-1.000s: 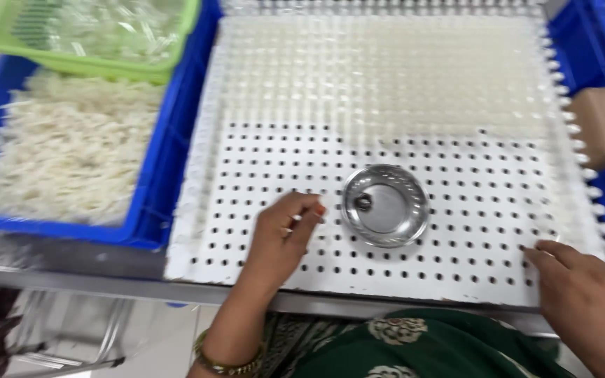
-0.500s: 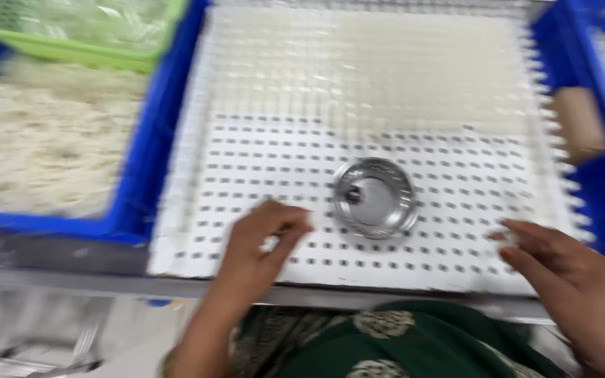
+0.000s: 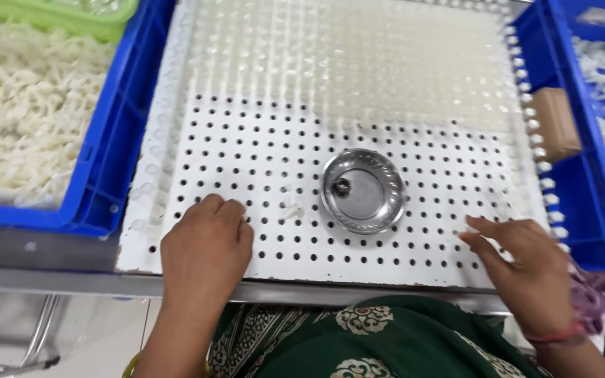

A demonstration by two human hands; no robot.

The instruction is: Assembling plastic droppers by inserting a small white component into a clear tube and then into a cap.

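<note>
At the bottom centre of the frame is a green patterned garment (image 3: 372, 343), and just above it runs the grey edge of the tabletop (image 3: 50, 276). The left hand (image 3: 204, 248) lies palm down at lower left on the near rim of a white perforated board (image 3: 260, 154), its fingers (image 3: 229, 210) together and curled lightly, clamped on nothing that shows. Just right of those fingers, apart from them, a small white piece (image 3: 290, 211) lies loose on the board. The right hand (image 3: 526, 266) sits at lower right over the board's near corner, its fingers (image 3: 488, 227) slightly apart and stretched toward the left, holding nothing visible. Between the hands and a little farther up stands a shallow steel bowl (image 3: 363, 190) with a small dark bit inside. Beyond the bowl, the upper half of the board is packed with rows of translucent white pieces (image 3: 358, 63) standing in the holes. At left a blue crate (image 3: 106, 168) holds a heap of white pieces, with a green basket (image 3: 99, 21) at upper left. A second blue crate (image 3: 582, 182) stands at right.
</note>
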